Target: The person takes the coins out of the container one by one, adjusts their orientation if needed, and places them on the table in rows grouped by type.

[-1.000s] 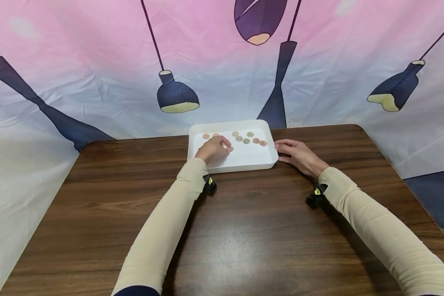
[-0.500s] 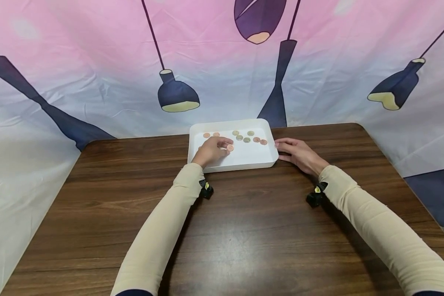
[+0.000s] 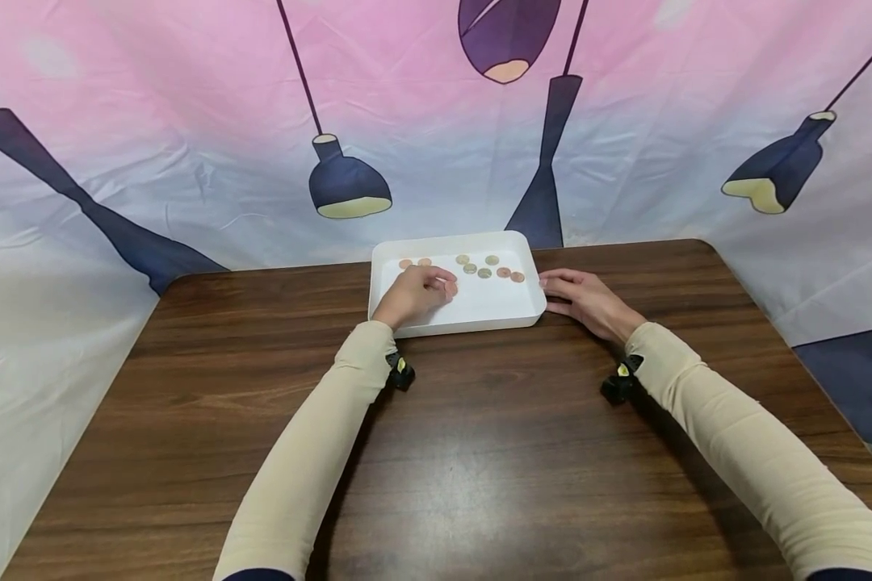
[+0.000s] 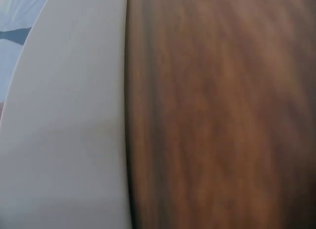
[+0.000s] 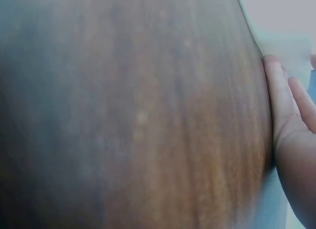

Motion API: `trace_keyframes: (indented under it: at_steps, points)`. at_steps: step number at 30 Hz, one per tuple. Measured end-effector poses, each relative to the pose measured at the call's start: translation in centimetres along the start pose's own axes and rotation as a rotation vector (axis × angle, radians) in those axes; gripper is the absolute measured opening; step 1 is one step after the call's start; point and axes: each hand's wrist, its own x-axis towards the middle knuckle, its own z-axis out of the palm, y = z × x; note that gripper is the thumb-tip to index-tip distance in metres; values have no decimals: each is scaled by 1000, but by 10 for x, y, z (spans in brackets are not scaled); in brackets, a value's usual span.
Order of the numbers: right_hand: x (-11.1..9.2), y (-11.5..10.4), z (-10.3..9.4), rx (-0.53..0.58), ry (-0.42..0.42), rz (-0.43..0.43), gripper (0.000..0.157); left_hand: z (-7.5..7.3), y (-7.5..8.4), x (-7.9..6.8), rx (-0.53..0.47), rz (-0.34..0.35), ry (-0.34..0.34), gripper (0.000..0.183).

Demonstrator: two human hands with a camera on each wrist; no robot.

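My left hand point(image 3: 416, 294) reaches over the near left part of a shallow white tray point(image 3: 490, 312). Between its thumb and fingers it pinches a copper-coloured coin point(image 3: 451, 288), low over the tray floor. My right hand point(image 3: 589, 303) lies at the tray's right end, fingers extended against the outer wall; the right wrist view has its thumb and fingers point(image 5: 279, 86) along that wall. In the left wrist view, the tray's outer side point(image 4: 74, 110) fills the left part, and the left hand is out of sight.
Several gold-coloured coins point(image 3: 484, 273) lie in the tray's middle, with copper coins point(image 3: 517, 277) to their right. More copper coins point(image 3: 405, 264) sit at the back left. The dark wooden table point(image 3: 480, 436) ends at a printed cloth backdrop point(image 3: 436, 177) just behind the tray.
My left wrist has shifted slightly left and toward me, while the fingertips with the coin stay in nearly the same spot. The right hand and the tray have hardly moved.
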Motion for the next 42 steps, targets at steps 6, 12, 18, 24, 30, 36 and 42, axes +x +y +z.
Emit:
trace_keyframes:
  at_steps: [6, 12, 18, 24, 30, 36, 42]
  points:
    - [1, -1, 0, 1, -6, -1, 52, -12, -3, -4, -55, 22, -28, 35]
    - [0, -1, -1, 4, -4, 4, 53, -24, 2, -18, -114, -18, -26, 37]
    - [1, 0, -1, 12, -4, 8, 53, -32, 3, -39, -170, -56, -22, 39]
    - [1, -1, -1, 14, -6, 2, 53, -41, 2, -65, -153, -36, -40, 40]
    - [2, -2, 0, 9, -11, 3, 52, -49, -4, -89, -185, -46, -36, 38]
    - [2, -2, 0, 11, -7, 4, 51, -50, -12, -104, -195, -25, -111, 35]
    - [0, -4, 0, 10, -7, 12, 53, -45, -19, -113, -172, -38, -170, 34]
